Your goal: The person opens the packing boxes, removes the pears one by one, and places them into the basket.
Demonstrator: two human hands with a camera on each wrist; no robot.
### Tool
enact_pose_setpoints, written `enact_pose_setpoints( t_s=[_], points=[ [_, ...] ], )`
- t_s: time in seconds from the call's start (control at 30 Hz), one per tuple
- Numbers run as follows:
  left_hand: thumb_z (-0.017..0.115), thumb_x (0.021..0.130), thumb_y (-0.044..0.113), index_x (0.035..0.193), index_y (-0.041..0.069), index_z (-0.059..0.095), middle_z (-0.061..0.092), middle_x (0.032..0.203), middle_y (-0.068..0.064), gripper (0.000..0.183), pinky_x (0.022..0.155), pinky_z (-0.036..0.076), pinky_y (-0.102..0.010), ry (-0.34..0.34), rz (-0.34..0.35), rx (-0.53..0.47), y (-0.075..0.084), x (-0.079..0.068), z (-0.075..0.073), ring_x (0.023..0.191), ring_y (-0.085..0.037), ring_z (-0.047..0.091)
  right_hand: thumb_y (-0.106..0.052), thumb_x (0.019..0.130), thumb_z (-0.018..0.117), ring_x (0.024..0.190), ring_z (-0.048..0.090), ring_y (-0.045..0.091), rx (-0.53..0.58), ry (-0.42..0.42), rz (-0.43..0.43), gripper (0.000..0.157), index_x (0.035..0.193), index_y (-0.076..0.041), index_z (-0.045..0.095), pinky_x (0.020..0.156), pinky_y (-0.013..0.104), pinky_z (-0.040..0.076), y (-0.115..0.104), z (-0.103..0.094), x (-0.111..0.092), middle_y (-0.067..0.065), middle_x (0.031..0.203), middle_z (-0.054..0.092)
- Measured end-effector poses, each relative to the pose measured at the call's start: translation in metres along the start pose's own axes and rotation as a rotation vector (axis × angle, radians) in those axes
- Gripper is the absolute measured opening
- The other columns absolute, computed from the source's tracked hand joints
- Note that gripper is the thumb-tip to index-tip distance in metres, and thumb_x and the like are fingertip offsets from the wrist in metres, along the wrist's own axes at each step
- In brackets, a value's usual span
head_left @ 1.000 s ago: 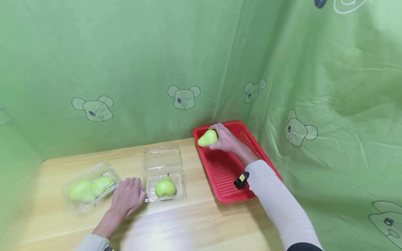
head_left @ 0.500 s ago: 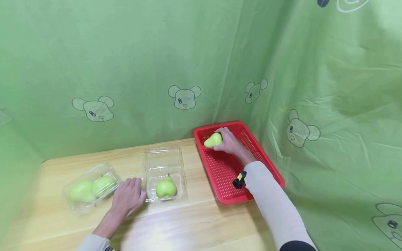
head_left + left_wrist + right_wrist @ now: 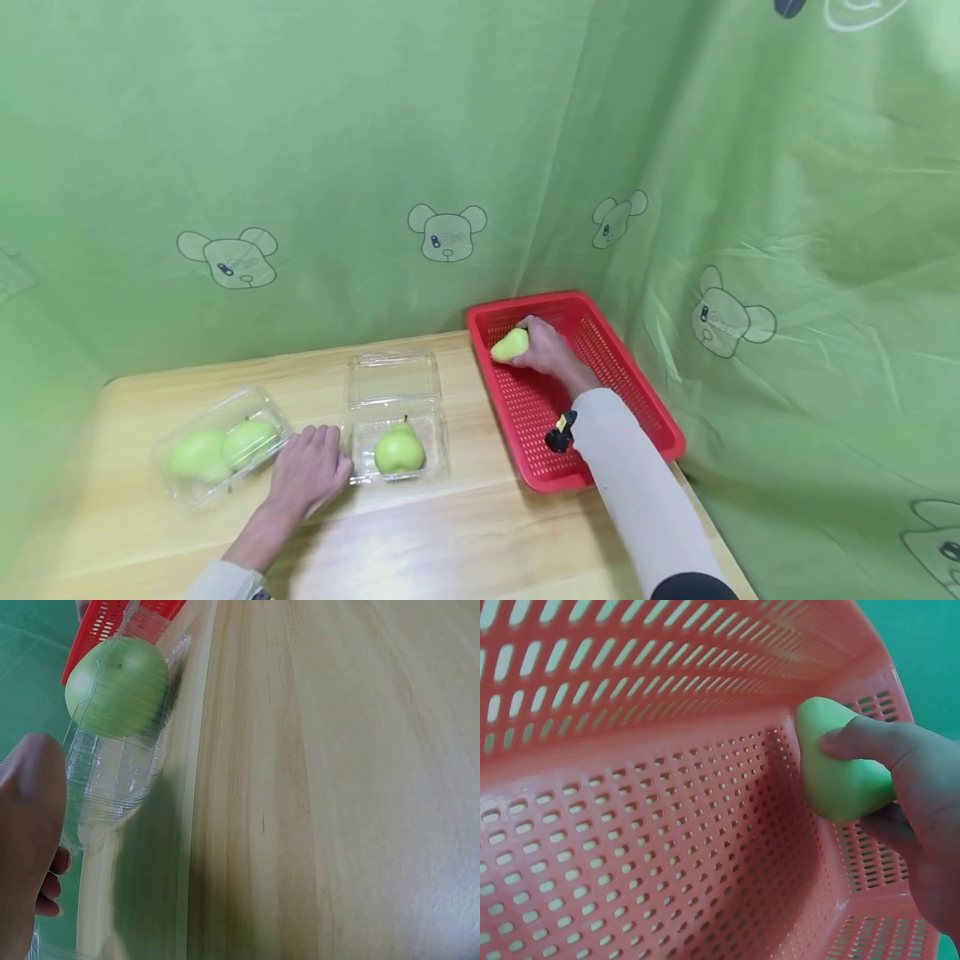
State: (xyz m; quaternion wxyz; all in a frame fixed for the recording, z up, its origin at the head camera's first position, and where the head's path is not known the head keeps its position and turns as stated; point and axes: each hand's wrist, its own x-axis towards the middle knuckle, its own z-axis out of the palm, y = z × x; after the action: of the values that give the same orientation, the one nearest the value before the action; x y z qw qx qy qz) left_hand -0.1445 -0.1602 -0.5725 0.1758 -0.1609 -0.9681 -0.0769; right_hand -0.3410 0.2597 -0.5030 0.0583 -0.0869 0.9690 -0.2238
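My right hand [image 3: 546, 348] pinches a light-green pear [image 3: 511, 346] inside the far left part of a red perforated plastic basket [image 3: 501, 408]. In the right wrist view the thumb lies on the near side of the pear [image 3: 836, 761], fingers behind it, close to the basket wall. My left hand [image 3: 309, 468] rests with loosely curled fingers between two clear plastic boxes, holding nothing that shows. Beside its thumb, a lidded clear box [image 3: 362, 438] stands open with one green pear [image 3: 399, 450] in it. In the left wrist view that pear [image 3: 118, 686] sits beyond the thumb.
Left of the left hand lies a shut clear box [image 3: 258, 402] with two green pears [image 3: 197, 456] inside. A wooden table [image 3: 420, 546] carries everything. Green curtains [image 3: 337, 150] with bear outlines hang behind the table and along its right side.
My right hand has carried the pear right and lower into the red basket. The left hand stays in place. The view has shifted slightly.
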Motion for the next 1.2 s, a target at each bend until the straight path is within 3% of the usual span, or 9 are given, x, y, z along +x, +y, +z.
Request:
enact_pose_setpoints(
  t_s=[0.23, 0.47, 0.73, 1.0, 1.2],
  points=[
    [0.046, 0.088, 0.022, 0.078, 0.016, 0.041, 0.034, 0.068, 0.003, 0.012, 0.060, 0.026, -0.024, -0.001, -0.004, -0.001, 0.001, 0.000, 0.002, 0.064, -0.015, 0.028, -0.017, 0.079, 0.088, 0.115, 0.059, 0.035, 0.023, 0.001, 0.038, 0.071, 0.134, 0.004, 0.049, 0.104, 0.048, 0.054, -0.001, 0.010, 0.002, 0.021, 0.126, 0.059],
    [0.046, 0.088, 0.023, 0.079, 0.016, 0.042, 0.036, 0.068, 0.002, 0.012, 0.061, 0.029, -0.026, -0.023, -0.019, -0.007, 0.002, 0.001, 0.001, 0.064, -0.015, 0.030, -0.011, 0.081, 0.086, 0.120, 0.057, 0.037, 0.040, -0.006, 0.045, 0.076, 0.142, 0.007, 0.044, 0.108, 0.049, 0.053, 0.003, 0.018, 0.006, 0.025, 0.132, 0.055],
    [0.048, 0.090, 0.022, 0.079, 0.016, 0.041, 0.036, 0.069, 0.002, 0.014, 0.061, 0.030, -0.026, -0.060, -0.037, -0.003, 0.002, -0.001, 0.001, 0.065, -0.015, 0.031, -0.015, 0.084, 0.084, 0.120, 0.057, 0.037, -0.023, -0.007, 0.023, 0.077, 0.144, 0.007, 0.042, 0.107, 0.050, 0.052, 0.001, 0.024, 0.005, 0.026, 0.134, 0.053],
    [0.048, 0.090, 0.022, 0.079, 0.016, 0.041, 0.035, 0.068, 0.003, 0.014, 0.061, 0.029, -0.025, -0.055, -0.035, -0.001, 0.002, -0.002, -0.001, 0.064, -0.014, 0.030, -0.017, 0.084, 0.084, 0.123, 0.055, 0.038, -0.011, -0.002, 0.020, 0.082, 0.148, 0.005, 0.038, 0.109, 0.051, 0.051, 0.000, 0.022, -0.001, 0.026, 0.139, 0.050],
    [0.047, 0.089, 0.023, 0.079, 0.015, 0.041, 0.036, 0.068, 0.002, 0.014, 0.061, 0.029, -0.026, -0.034, -0.027, -0.007, 0.001, -0.002, -0.001, 0.064, -0.015, 0.030, -0.021, 0.081, 0.086, 0.124, 0.056, 0.042, -0.037, 0.021, -0.023, 0.082, 0.146, 0.005, 0.043, 0.110, 0.055, 0.050, 0.001, 0.019, -0.003, 0.026, 0.138, 0.052]
  ],
)
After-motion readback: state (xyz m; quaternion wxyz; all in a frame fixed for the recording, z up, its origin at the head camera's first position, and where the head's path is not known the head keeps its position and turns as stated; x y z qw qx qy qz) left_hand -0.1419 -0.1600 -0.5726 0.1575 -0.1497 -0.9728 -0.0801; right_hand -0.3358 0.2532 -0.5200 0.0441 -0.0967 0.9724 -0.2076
